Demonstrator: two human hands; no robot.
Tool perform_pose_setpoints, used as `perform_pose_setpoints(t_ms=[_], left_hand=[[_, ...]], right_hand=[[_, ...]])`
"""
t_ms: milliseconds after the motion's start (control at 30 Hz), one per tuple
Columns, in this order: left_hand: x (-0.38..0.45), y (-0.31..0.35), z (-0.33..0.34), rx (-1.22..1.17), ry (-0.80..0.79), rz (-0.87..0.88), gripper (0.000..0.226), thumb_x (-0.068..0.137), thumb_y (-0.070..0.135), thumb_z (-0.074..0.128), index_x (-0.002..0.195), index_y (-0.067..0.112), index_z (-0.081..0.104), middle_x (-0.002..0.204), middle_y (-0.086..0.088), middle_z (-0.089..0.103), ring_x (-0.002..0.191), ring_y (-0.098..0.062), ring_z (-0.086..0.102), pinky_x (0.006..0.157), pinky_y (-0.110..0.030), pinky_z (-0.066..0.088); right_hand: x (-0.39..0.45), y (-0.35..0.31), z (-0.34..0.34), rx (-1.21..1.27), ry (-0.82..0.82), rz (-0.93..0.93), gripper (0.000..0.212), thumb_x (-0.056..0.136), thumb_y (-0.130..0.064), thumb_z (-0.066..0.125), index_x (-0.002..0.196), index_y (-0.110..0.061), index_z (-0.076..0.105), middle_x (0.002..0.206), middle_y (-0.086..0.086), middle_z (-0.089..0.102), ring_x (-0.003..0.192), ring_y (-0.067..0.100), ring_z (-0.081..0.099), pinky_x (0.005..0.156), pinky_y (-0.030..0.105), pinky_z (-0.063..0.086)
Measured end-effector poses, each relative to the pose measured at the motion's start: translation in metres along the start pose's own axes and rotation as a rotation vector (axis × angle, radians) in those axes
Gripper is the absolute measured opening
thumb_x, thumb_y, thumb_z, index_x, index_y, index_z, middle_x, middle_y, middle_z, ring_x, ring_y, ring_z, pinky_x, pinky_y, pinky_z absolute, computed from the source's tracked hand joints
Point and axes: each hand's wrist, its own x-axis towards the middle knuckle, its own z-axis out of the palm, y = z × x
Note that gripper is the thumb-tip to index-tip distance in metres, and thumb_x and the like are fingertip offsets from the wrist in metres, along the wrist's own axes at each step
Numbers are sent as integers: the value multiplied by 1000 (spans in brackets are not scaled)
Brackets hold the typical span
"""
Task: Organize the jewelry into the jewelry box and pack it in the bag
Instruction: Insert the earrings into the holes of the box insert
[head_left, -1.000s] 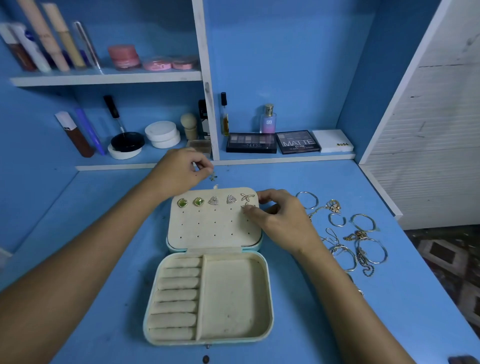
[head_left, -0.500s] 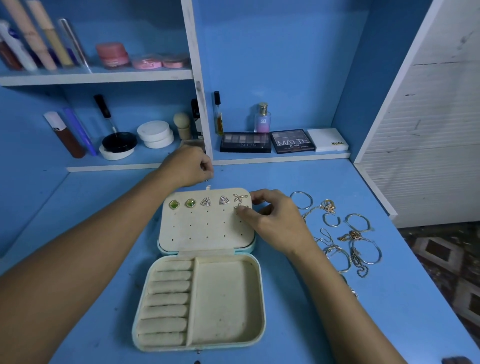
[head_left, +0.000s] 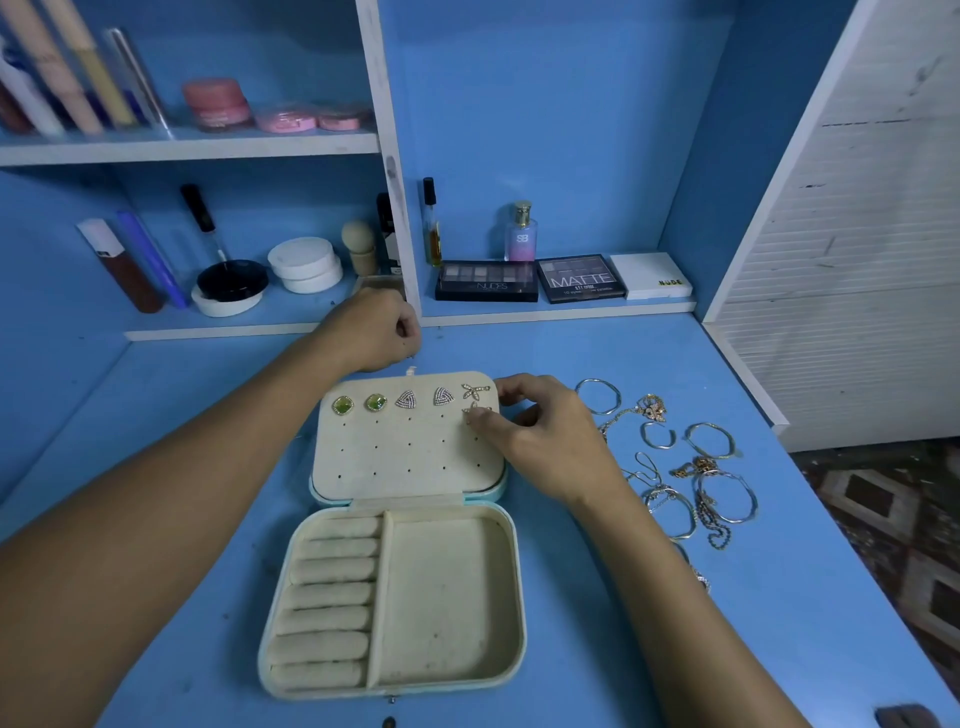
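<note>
Right hand (head_left: 540, 441) pinches an earring (head_left: 475, 413) at the jewelry box (head_left: 410, 525) lid (post seating unseen). Left hand (head_left: 376, 330) is curled behind the lid; contents indeterminate. Risk: an unseated earring may drop onto the desk (head_left: 779, 597).

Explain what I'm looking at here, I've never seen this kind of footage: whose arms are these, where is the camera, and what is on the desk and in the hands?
There is no machine. A person wears a camera on the head, looking down at their own arms. On the blue desk lies an open jewelry box. Its lid panel carries five earrings in the top row. The right hand pinches a sixth earring against the panel, just under the last one. The left hand is curled behind the lid; something small may be between its fingers, but I cannot tell. Loose bracelets and chains lie to the right. Shelves behind hold makeup.
</note>
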Motion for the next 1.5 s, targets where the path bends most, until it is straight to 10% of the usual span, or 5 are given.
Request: perform_pose_setpoints(t_ms=[733, 1133, 1333, 1500], left_hand=[[-29, -4, -43, -94, 170, -108, 12, 94, 12, 65, 98, 13, 76, 97, -8, 67, 96, -18, 57, 79, -27, 45], [-60, 12, -67, -306, 123, -83, 6, 90, 22, 73, 93, 26, 75, 88, 15, 68, 79, 3, 60, 69, -9, 42], [-80, 6, -72, -335, 90, -59, 10, 88, 27, 75, 85, 36, 73, 91, 10, 71, 85, -5, 64, 77, -19, 49], [-93, 11, -72, -362, 7, -47, 5, 88, 30, 74, 91, 33, 75, 91, 14, 73, 89, -6, 67, 86, -27, 54]], right_hand=[[-10, -17, -6, 23, -10, -103, 11, 86, -31, 75, 95, -30, 69, 85, -7, 68, 68, 8, 56, 65, 16, 46], [-47, -13, -9, 62, 63, -368, 16, 88, -20, 75, 97, -26, 63, 80, -4, 71, 74, 12, 65, 62, 15, 46], [-60, -3, -9, 10, 130, -546, 14, 82, -22, 77, 88, -16, 66, 77, -10, 67, 70, 14, 63, 63, 26, 51], [-69, 8, -9, -54, 185, -663, 14, 76, -18, 79, 81, -12, 68, 76, -8, 67, 68, 7, 62, 66, 9, 41]])
